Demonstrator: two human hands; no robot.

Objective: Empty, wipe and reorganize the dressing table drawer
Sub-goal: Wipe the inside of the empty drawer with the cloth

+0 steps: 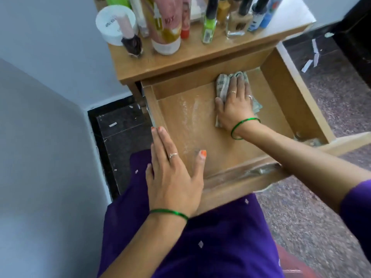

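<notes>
Fingers (pixel 239 83) press a cloth (pixel 222 85) flat on the dusty drawer (pixel 200 121) floor.

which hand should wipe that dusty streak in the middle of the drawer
Right. The right hand already presses the cloth flat on the drawer floor beside the pale streak; the left hand holds no cloth and rests on the drawer's front corner.
</notes>
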